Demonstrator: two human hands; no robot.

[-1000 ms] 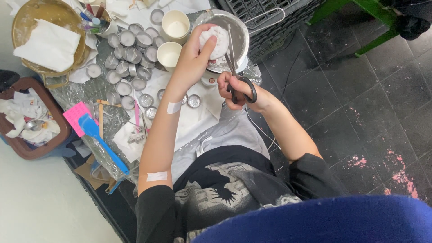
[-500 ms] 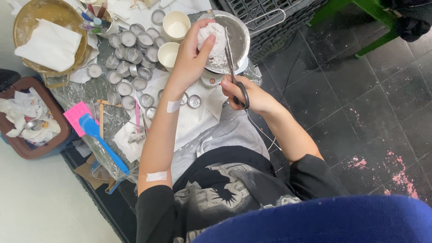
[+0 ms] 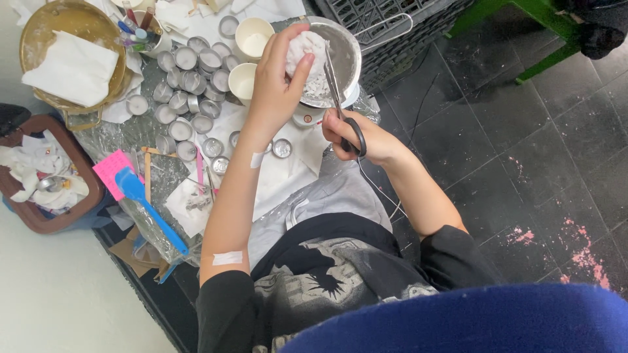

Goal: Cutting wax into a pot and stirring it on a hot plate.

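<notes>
My left hand (image 3: 275, 85) grips a white lump of wax (image 3: 307, 49) and holds it over a metal pot (image 3: 347, 52). My right hand (image 3: 356, 134) holds black-handled scissors (image 3: 340, 104), whose blades point up against the lump. White flakes lie in the pot under the lump. Both forearms reach out from my lap over the low table's edge.
Several small round metal cups (image 3: 190, 85) crowd the table beside two paper cups (image 3: 252, 36). A brass bowl with a white cloth (image 3: 65, 59) sits far left, a brown tray (image 3: 46, 176) below it. A blue spatula (image 3: 147, 206), a pink card (image 3: 114, 170) and a black crate (image 3: 386, 26) lie around.
The scissors' blades have moved up closer against the white lump, and my right hand has shifted slightly toward the pot. My left hand still holds the lump in place.
</notes>
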